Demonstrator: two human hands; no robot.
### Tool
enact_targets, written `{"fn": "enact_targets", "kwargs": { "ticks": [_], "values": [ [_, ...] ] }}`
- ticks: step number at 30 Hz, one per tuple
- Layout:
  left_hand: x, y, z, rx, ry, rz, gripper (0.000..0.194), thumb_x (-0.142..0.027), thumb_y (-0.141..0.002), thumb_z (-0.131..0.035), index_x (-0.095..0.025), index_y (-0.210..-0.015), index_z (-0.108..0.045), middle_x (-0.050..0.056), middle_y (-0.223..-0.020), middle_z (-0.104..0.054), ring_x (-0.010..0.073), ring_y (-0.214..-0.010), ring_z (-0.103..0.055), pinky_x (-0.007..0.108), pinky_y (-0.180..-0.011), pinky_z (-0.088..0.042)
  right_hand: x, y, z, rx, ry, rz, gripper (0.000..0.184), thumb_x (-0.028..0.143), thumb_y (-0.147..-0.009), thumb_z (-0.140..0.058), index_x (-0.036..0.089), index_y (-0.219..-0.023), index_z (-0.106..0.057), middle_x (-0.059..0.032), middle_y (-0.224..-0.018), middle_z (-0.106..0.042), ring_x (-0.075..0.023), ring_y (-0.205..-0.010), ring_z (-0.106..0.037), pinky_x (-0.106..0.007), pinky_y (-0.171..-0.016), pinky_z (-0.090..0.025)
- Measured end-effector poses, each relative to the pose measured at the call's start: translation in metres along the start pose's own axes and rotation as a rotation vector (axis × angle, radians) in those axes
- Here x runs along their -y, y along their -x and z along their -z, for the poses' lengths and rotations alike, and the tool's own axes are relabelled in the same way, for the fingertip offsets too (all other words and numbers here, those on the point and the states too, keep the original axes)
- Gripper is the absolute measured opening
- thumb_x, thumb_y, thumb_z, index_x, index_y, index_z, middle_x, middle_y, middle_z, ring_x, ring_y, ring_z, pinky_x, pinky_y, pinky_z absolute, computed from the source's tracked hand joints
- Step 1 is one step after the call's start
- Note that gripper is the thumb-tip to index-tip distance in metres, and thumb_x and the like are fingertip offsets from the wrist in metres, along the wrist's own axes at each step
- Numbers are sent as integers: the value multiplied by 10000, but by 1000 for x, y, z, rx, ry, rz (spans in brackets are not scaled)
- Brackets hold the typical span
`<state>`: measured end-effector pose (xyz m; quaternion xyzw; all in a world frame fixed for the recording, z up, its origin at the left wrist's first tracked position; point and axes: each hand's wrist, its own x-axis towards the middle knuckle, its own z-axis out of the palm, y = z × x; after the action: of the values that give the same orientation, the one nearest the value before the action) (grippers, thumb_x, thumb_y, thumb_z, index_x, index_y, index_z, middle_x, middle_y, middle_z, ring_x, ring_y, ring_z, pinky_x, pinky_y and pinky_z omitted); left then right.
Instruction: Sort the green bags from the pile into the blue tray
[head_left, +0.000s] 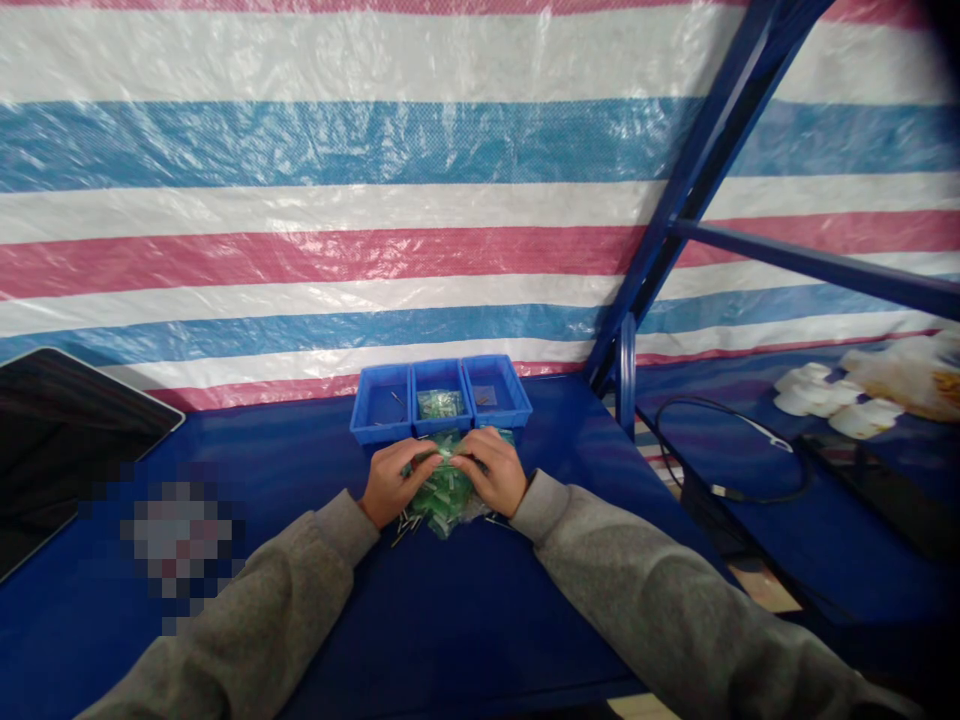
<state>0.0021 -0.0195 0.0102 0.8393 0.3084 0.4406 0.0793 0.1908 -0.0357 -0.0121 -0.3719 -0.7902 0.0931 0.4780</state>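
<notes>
Both my hands pinch the top of a green-tinted clear plastic bag [442, 500] with small slim pieces inside. My left hand [397, 482] grips it from the left, thumb and fingers closed at its upper edge. From the other side my right hand [491, 472] does the same, thumb tips nearly meeting. Thin metal-looking pins [405, 527] lie loose on the table by the bag's lower left. Just beyond the hands stand three joined blue bins: the left bin [382, 400] has a few thin pieces, the middle bin [441, 376] a filled bag, the right bin [499, 380] a small clear packet.
A dark-screened device [67, 440] is at the left, near a pixelated patch [180, 535]. On the right, past a blue metal frame [675, 210], a second table holds a black cable [739, 498], white spools [817, 390] and a plastic bag [915, 375]. Striped sheeting hangs behind.
</notes>
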Motion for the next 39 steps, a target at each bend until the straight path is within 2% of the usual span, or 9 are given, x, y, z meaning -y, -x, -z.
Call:
{"fn": "enact_targets", "kwargs": {
  "ticks": [11, 17, 24, 34, 39],
  "values": [
    [4, 2, -2, -26, -3, -9, 124, -258, -815, -589, -149, -850, -637, 38, -777, -678, 132, -691, -633, 243, -693, -510, 4, -2, 3, -44, -21, 14, 193, 264, -901, -440, 184, -795, -579, -41, -755, -604, -164, -730, -539, -336, -731, -389],
    [5, 3, -1, -90, -26, 6, 94, -226, -809, -597, -153, -846, -644, 33, -773, -678, 130, -703, -636, 236, -709, -507, 4, -1, 4, -11, -11, 13, 162, 303, -875, -476, 175, -845, -571, -40, -731, -577, -169, -713, -520, -331, -710, -386],
    [3, 2, -1, -81, -14, 0, 89, -225, -808, -601, -155, -843, -644, 28, -761, -677, 126, -690, -635, 232, -702, -508, 2, -2, 2, -2, 3, 19, 185, 307, -881, -469, 176, -781, -554, -38, -729, -573, -163, -705, -519, -325, -706, -383],
    [4, 1, -1, -70, -23, -23, 123, -255, -806, -604, -148, -855, -642, 38, -762, -676, 134, -684, -635, 239, -669, -511, 1, -1, 1, -96, -52, 25, 183, 311, -872, -507, 188, -764, -588, -42, -754, -619, -169, -743, -565, -336, -738, -413],
    [3, 1, -1, -53, -4, -3, 111, -249, -808, -602, -148, -821, -646, 35, -738, -668, 126, -659, -620, 240, -657, -501, 2, -1, 3, -67, -55, 31, 185, 294, -875, -494, 186, -756, -585, -47, -777, -621, -166, -760, -572, -338, -744, -415]
  ]
}}
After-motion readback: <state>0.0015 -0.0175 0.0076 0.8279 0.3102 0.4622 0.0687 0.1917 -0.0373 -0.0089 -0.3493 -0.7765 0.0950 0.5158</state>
